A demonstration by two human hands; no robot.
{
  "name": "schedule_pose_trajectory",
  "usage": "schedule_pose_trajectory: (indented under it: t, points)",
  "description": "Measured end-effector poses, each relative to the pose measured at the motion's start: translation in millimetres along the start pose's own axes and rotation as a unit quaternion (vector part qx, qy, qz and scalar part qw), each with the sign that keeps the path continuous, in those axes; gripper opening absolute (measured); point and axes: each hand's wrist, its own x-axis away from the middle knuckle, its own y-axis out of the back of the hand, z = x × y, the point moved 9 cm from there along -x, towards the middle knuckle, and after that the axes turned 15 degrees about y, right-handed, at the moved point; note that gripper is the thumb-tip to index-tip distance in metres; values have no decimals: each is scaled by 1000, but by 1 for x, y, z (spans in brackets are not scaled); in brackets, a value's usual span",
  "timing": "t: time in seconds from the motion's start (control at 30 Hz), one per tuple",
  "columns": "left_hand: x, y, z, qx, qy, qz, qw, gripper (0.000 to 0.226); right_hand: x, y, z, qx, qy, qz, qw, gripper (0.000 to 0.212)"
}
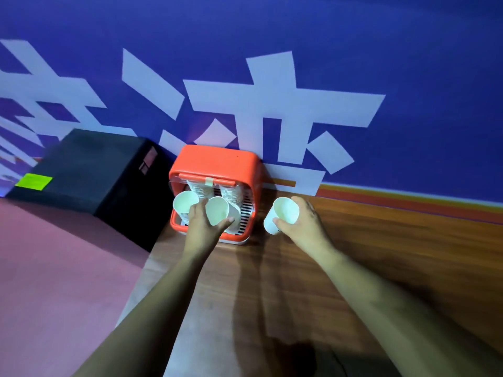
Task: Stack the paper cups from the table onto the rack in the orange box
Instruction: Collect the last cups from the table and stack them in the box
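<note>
The orange box [217, 161] stands on the wooden table [381, 254] against the blue wall, its front open. Inside, several white paper cups sit in stacks [202, 189] on a striped rack [246, 213]. My left hand [202, 227] is at the box's mouth and grips a white paper cup [217, 210], open end toward me. Another cup stack [185, 202] lies just left of that hand. To the right of the box, my right hand [302, 221] holds a second white cup [283, 214] above the table, tilted with its opening facing me.
A black case [89, 170] with a green label [34, 181] sits left of the box, beyond the table's left edge. A pink floor [54, 268] lies below. The blue wall with large white characters [272, 99] runs right behind the box.
</note>
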Motion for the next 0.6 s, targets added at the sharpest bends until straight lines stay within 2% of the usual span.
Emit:
schedule_pose_trajectory:
  t: [0.17,0.3,0.47,0.6]
  points:
    - [-29,-17,2,-15,-38,30,999,83,-1,-20,3,13,-32,-8,999,74]
    - [-50,-37,10,-67,-46,72,994,86,-2,-30,3,38,-56,-23,997,76]
    - [-63,-61,22,-124,-48,112,985,88,-3,-44,5,31,-41,-47,998,72]
    - [-69,-74,35,-125,-45,145,980,96,-8,-59,9,39,-40,-38,998,74]
